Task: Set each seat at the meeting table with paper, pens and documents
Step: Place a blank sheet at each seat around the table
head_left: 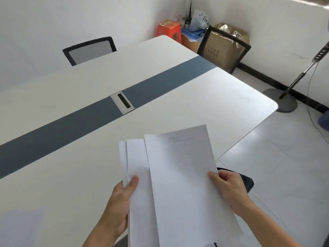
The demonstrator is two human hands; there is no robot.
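Left hand [121,202] at 7 o'clock is gripping the paper stack [138,175], thumb on top | right hand [229,189] at 5 is pinching the top sheet [181,166] by its edge | dealing-out step; next it's probably landing on the table [71,139]

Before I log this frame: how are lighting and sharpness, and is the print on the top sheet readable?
Head view: bright light, with sheen on the table near its right corner and on the floor tiles, and a blown-out strip at top right. Head view: wide-angle perspective stretches the table and tilts the walls. Head view: slightly soft; print on the top sheet is faint and unreadable.
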